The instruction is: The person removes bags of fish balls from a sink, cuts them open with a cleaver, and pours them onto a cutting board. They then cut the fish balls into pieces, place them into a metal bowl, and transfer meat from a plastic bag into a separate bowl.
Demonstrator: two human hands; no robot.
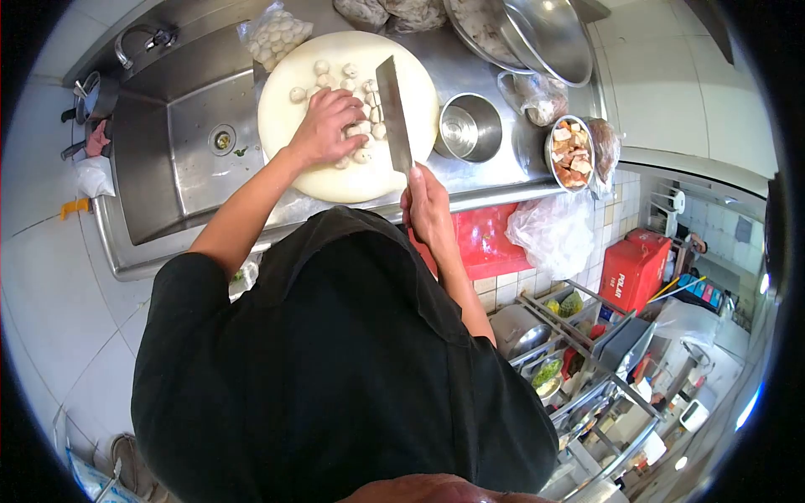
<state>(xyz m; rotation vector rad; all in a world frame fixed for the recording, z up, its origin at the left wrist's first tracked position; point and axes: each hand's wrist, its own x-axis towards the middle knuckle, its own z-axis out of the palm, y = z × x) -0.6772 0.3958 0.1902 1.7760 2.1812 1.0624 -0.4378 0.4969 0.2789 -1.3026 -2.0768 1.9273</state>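
Observation:
My left hand [323, 130] rests over a cluster of small whitish balls [323, 81], apparently fish balls, on a round cream cutting board [289, 159]. Its curved fingers press on some of them, and what lies under the palm is hidden. Several more balls are scattered near the fingertips, a few looking cut. My right hand [428, 204] is wrapped around the handle of a cleaver [394, 113]. The broad blade points away from me over the right part of the board, just right of the balls.
Left of the board is a steel sink [189, 159] with a faucet [138, 42]. A bag of similar balls [275, 35] lies behind. To the right stand a steel pot [470, 127], a bowl of chopped pieces [572, 155] and large metal bowls [545, 38]. A plastic bag [549, 235] hangs at the counter edge.

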